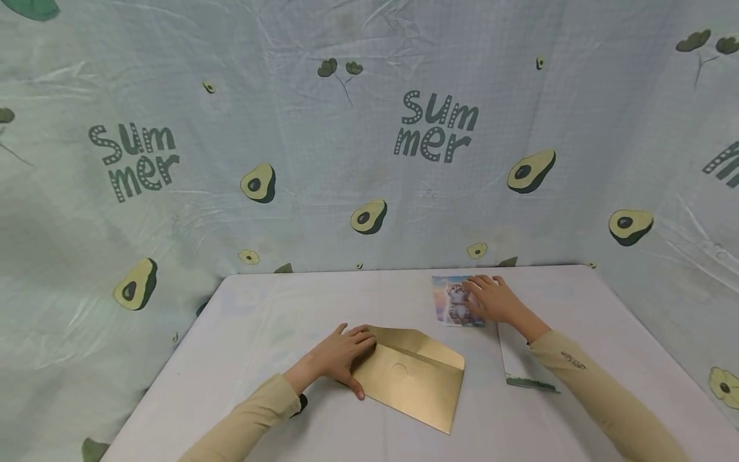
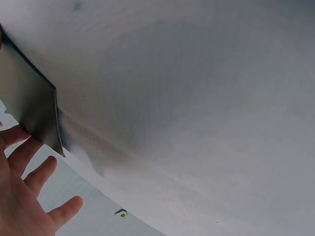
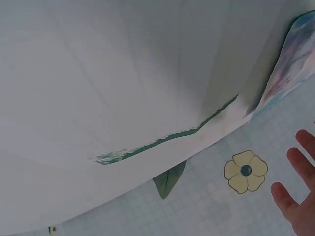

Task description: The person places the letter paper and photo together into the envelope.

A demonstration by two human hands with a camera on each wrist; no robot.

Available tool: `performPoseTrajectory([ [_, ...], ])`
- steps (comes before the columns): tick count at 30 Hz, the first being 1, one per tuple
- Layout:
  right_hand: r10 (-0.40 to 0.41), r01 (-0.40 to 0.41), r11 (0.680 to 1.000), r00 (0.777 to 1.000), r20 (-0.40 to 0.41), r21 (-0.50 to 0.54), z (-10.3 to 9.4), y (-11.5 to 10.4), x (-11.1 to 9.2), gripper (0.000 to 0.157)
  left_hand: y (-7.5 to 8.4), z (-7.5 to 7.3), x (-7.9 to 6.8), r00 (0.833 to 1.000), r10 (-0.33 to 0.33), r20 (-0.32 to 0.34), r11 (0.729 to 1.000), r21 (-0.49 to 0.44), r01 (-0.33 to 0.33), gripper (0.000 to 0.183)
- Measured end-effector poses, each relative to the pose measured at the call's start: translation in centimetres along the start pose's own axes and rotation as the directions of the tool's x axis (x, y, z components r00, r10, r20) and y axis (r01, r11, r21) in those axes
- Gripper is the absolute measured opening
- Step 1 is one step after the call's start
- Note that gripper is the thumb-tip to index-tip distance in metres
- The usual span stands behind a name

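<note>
"Where is the open envelope [image 1: 412, 386]?"

"Beneath and right of the left hand [image 1: 345, 357], its fingers spread. The right hand [image 1: 492, 301] reaches over the cat card [image 1: 453, 307], fingers loosely parted."

"The risk?"

"An uneven push could skew the envelope; dragging fingers might bend the card."

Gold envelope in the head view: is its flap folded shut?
No, the gold envelope has its flap unfolded, spread out along its far side.
</note>
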State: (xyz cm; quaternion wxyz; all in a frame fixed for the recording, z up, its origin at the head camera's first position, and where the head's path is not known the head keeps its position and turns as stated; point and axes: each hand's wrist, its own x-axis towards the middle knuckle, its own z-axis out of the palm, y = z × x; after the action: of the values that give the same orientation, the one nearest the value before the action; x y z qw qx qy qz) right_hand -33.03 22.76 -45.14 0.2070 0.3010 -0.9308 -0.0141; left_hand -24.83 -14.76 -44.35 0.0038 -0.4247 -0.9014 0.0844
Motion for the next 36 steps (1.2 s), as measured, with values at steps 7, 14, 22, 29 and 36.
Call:
performPoseTrajectory([
  [7,0.088,-0.092,0.995,0.986,0.144,0.023,0.5,0.2,2.6,0.051,-0.1,-0.3,0.2,1.0,0.004,0.007,1.0,-0.009,-0.004,0.107],
  [14,0.104,-0.105,0.994,0.974,0.203,-0.003,0.8,0.5,3.7,0.05,-0.3,-0.5,0.4,1.0,0.011,0.011,1.0,-0.001,-0.011,0.108],
  [22,0.17,-0.171,0.985,0.938,0.303,-0.026,1.2,0.5,4.1,0.053,-0.5,-0.4,0.5,1.0,0.014,0.017,1.0,-0.004,-0.014,0.108],
  [29,0.208,-0.2,0.978,0.902,0.377,-0.063,1.8,0.1,4.0,0.062,-0.4,-0.6,0.4,1.0,0.016,0.022,1.0,-0.005,-0.015,0.106],
  [36,0.208,-0.205,0.977,0.896,0.392,-0.051,1.9,-0.2,3.9,0.065,-0.2,-0.7,0.1,1.0,0.008,0.029,1.0,-0.013,-0.007,0.106],
])
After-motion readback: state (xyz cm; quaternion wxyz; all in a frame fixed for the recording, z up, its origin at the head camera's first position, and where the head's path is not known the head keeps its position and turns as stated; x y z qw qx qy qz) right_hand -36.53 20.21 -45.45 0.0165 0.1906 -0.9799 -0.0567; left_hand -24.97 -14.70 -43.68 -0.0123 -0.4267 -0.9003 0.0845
